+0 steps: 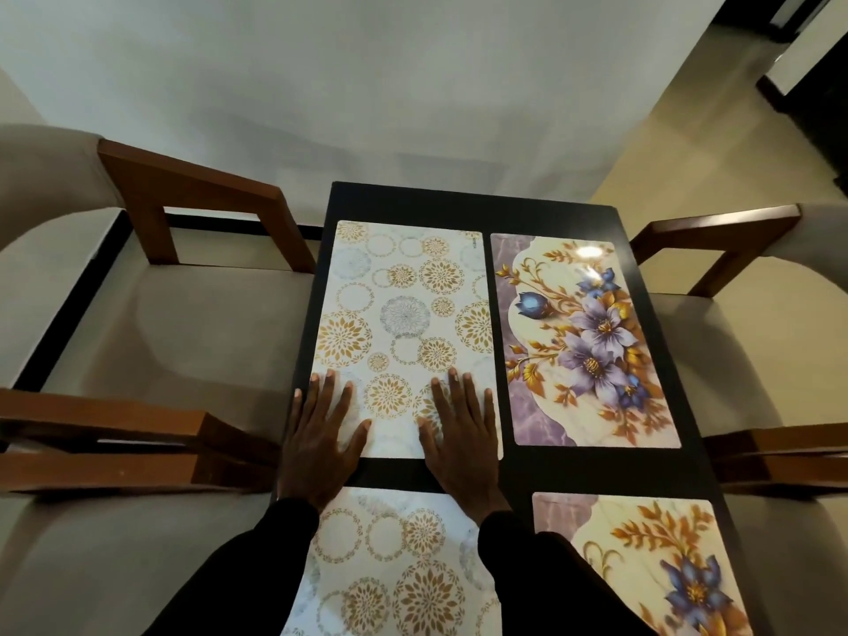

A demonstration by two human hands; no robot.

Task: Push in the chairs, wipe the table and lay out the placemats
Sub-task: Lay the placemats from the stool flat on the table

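I am holding both hands out ahead of me, palms down and flat. My left hand is lying with its fingers spread and pointing away from me, the thumb angling out toward the right. My right hand is lying just beside it, a gap between the two, fingers spread the same way, thumb angling left toward the other thumb. Neither hand is gripping anything. Both wrists are running straight back into black sleeves, the forearms reaching forward almost parallel.
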